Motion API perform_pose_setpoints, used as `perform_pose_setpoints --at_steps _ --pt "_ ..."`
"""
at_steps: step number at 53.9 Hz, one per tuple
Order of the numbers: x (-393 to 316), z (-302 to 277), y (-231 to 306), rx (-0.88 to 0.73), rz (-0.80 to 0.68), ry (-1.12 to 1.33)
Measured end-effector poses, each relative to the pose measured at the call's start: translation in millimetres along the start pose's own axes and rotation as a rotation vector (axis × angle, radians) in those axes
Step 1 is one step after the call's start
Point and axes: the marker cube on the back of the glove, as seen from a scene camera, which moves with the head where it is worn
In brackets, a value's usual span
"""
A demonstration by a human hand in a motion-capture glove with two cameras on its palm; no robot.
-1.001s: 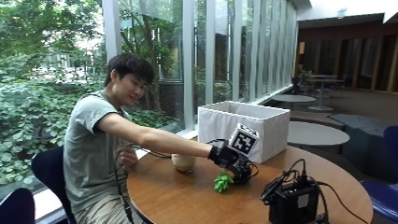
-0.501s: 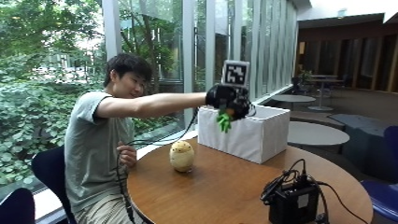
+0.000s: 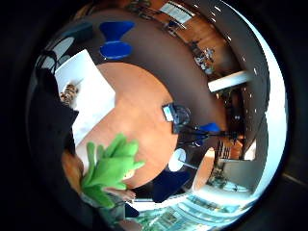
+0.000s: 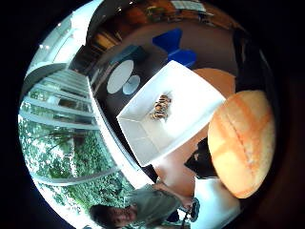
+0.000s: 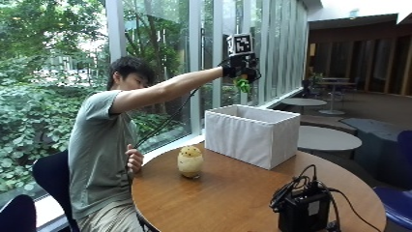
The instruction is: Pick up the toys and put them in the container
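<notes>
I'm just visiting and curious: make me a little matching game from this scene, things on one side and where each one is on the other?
Things:
1. green toy
2. yellow chick toy
3. striped toy
4. black device with cables

Places:
A. lying inside the white container
B. standing on the table beside the container, nearer the person
C. held in the gloved right hand, high above the container
D. at the table's near edge

Pairs: 1-C, 2-B, 3-A, 4-D
</notes>
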Motion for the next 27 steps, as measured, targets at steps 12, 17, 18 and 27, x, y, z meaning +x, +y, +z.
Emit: perform_pose_setpoints --at_steps 12,17,18,27 --pt "-94 26 -23 -0.008 -0.230 0.033" --pt "-92 39 -26 -0.003 -0.298 0.063" --pt "-94 42 -25 0.006 -0.321 0.046" --pt "-118 65 -31 0.042 -0.268 0.057"
